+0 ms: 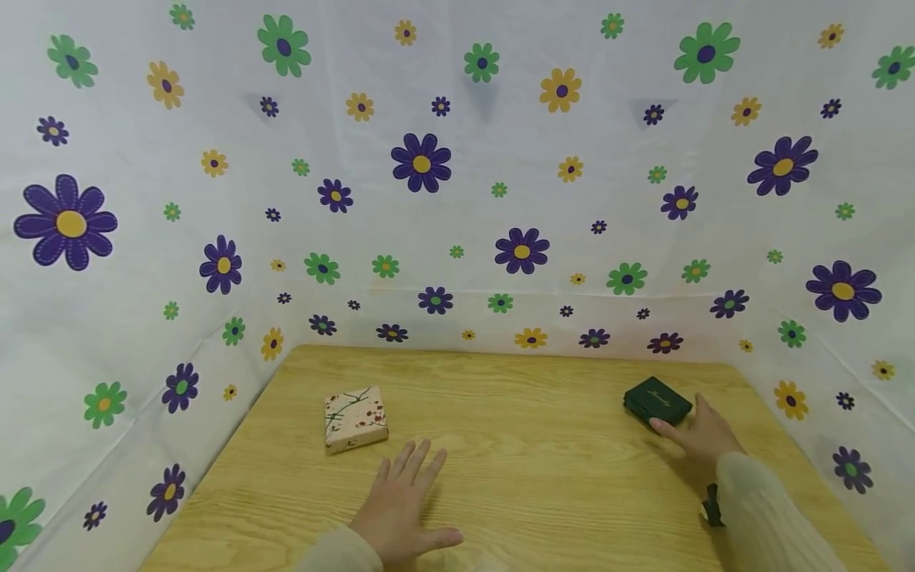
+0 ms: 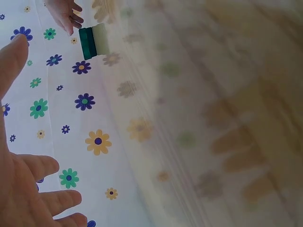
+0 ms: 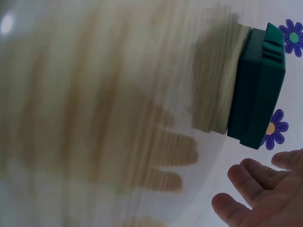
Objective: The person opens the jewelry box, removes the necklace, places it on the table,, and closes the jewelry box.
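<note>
A dark green box with gold lettering on its lid lies at the table's right side. My right hand is at its near right corner, thumb and fingers spread. In the right wrist view the fingers stand loosely bent, with a gap to the green box, which shows a bow on its side. My left hand is over the table's front, its fingers straight and spread, holding nothing. Beyond its fingertips, to the left, lies a cream box with red blossoms and dark branches printed on it.
Both boxes stand on a wood-grain table. White cloth printed with flowers rises behind the table and along its left and right sides. A dark piece hangs by my right sleeve.
</note>
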The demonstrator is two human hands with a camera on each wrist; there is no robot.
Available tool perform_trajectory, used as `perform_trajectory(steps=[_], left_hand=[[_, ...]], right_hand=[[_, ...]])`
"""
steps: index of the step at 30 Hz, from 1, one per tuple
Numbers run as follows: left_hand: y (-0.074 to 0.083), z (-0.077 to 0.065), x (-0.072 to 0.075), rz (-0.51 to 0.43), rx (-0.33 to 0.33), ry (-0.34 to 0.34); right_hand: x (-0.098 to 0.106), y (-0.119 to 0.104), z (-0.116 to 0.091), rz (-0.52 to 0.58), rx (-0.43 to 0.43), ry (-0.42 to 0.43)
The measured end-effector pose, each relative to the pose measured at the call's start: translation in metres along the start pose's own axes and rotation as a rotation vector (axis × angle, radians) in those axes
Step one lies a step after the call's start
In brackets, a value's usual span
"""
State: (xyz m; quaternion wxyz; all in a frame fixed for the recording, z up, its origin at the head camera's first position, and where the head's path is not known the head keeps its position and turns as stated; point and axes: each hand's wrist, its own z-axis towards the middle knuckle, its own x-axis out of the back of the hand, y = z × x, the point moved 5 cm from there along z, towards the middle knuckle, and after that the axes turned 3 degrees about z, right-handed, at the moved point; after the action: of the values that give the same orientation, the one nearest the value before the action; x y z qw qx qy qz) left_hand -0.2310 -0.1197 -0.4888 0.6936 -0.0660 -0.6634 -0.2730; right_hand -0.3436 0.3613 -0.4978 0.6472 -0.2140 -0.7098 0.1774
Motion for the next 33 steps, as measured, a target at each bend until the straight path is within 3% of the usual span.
perform_trajectory(steps=[6,15,24,33], left_hand=[[0.004,0.002,-0.004,-0.025,-0.005,-0.028],[0.014,0.004,-0.005,-0.067,-0.042,-0.011],[0.017,0.005,-0.006,-0.088,-0.023,-0.046],[0.016,0.008,-0.006,-0.098,-0.006,-0.033]], right_hand=[[-0.005,0.004,0.01,0.008,-0.025,-0.017],[-0.012,0.009,0.023,0.005,-0.055,-0.031],[-0.008,0.004,0.022,0.004,-0.054,0.017],[-0.009,0.004,0.021,0.057,-0.106,0.024]])
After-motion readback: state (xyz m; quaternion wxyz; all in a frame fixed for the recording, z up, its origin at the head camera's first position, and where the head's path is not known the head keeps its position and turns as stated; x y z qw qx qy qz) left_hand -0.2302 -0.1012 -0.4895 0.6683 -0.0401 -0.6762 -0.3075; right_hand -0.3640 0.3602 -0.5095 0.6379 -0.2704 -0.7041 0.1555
